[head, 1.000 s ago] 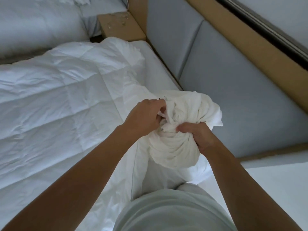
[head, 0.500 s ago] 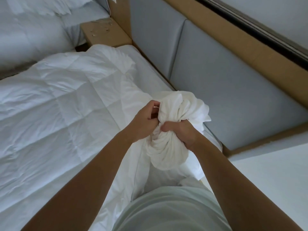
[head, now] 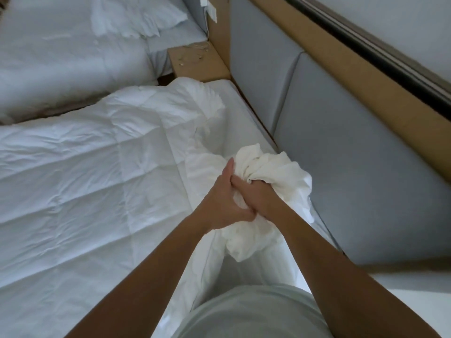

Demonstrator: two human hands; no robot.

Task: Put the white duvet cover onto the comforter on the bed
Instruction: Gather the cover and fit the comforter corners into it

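Note:
The white quilted comforter [head: 92, 181] lies spread over the bed, filling the left and middle of the view. At its near right corner, close to the headboard, a bunched wad of white duvet cover [head: 273, 172] is gathered. My left hand [head: 224, 203] grips the bunch from the left, fingers curled into the cloth. My right hand [head: 256, 193] grips it from the right, pressed against the left hand. More of the cover hangs in folds below the hands [head: 246, 242]. Whether the comforter's corner is inside the bunch is hidden.
A grey padded headboard [head: 341, 147] with a wooden frame runs along the right. A wooden nightstand [head: 195, 62] stands between this bed and a second made bed [head: 61, 57] at the upper left. My pale shirt [head: 249, 313] fills the bottom edge.
My two hands have drawn tighter together on the bunched cover and pushed it forward and down toward the bed's corner. The view has tilted, showing more of the second bed.

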